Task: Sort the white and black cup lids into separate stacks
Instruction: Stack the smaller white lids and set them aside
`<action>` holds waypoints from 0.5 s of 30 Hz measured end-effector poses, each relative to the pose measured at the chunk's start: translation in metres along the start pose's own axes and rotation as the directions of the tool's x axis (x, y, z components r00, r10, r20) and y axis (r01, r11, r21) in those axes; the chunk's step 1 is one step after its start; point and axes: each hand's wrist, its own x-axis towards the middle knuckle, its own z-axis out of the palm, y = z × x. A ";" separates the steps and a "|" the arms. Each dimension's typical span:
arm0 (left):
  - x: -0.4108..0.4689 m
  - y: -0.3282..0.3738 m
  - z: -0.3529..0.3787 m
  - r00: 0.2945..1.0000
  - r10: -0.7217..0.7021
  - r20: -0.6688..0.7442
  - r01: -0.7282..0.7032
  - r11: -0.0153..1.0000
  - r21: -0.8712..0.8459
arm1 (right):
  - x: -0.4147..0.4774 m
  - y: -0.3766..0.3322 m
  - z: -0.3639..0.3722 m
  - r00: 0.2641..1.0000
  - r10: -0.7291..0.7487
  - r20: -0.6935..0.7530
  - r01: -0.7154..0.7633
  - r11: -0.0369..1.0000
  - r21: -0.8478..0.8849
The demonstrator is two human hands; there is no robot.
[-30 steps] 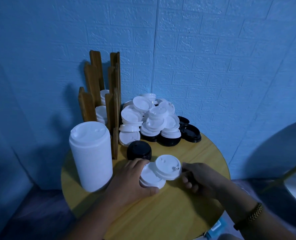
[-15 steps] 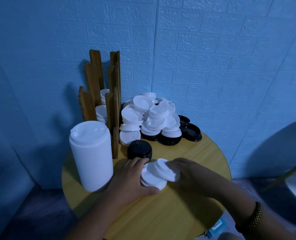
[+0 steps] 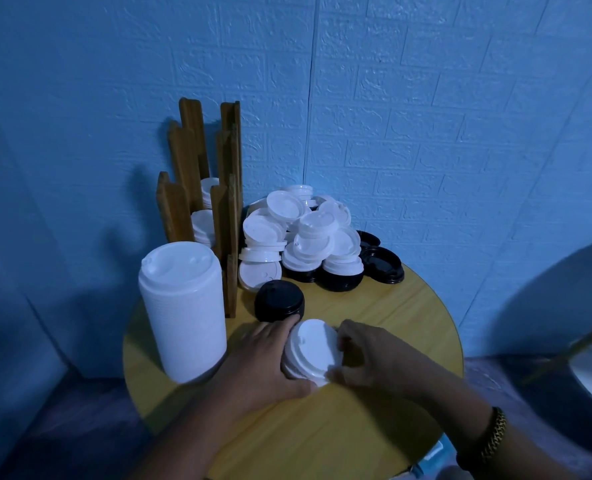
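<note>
Moved down since before: top white lid (image 3: 317, 341), now flat on the small white stack (image 3: 299, 372). Two hands: left hand (image 3: 260, 362) wrapped round that stack's left side, right hand (image 3: 370, 355) curled on the lid's right rim. One tall white stack (image 3: 183, 306), one short black stack (image 3: 279, 301), one mixed pile (image 3: 305, 237). Bare surface (image 3: 391, 323) out to the right edge.

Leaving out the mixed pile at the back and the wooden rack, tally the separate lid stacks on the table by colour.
White stacks: 2, the tall white stack and the short white stack
Black stacks: 1, the short black stack
Total: 3
</note>
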 end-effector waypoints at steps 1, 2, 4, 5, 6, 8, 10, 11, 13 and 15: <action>0.000 0.001 0.000 1.000 -0.017 0.006 0.017 1.000 -0.005 | 0.001 0.000 0.002 1.000 0.005 -0.022 -0.005 1.000 -0.002; 0.000 0.001 0.000 0.999 -0.031 0.011 0.031 0.999 -0.008 | 0.003 -0.001 0.003 0.999 0.006 -0.032 -0.006 1.000 -0.010; 0.001 0.002 0.001 0.999 -0.040 0.016 0.041 0.999 -0.025 | 0.005 -0.003 0.005 0.999 -0.014 -0.030 0.013 1.000 -0.013; 0.001 0.002 0.001 0.999 -0.040 0.017 0.041 0.999 -0.036 | 0.007 -0.004 0.006 0.999 -0.029 -0.030 0.029 1.000 -0.007; 0.001 0.002 0.001 0.999 -0.040 0.018 0.041 0.998 -0.042 | 0.008 -0.005 0.007 0.998 -0.046 -0.038 0.047 0.999 0.010; 0.000 0.002 0.001 0.999 -0.041 0.020 0.042 0.998 -0.043 | 0.011 -0.008 0.009 0.996 -0.077 -0.052 0.080 0.994 0.070; 0.000 0.002 0.001 0.999 -0.040 0.020 0.040 0.998 -0.045 | 0.013 -0.010 0.012 0.993 -0.113 -0.038 0.116 0.989 0.095; 0.000 0.001 0.001 0.999 -0.039 0.021 0.040 0.998 -0.044 | 0.014 -0.011 0.012 0.992 -0.126 -0.026 0.127 0.988 0.086; 0.001 0.001 0.000 0.999 -0.041 0.031 0.043 0.998 -0.050 | 0.017 -0.011 0.013 0.993 -0.117 -0.018 0.117 0.992 0.040; 0.002 0.001 0.001 0.998 -0.044 0.039 0.046 0.997 -0.061 | 0.018 -0.012 0.013 0.996 -0.081 -0.045 0.081 0.997 -0.012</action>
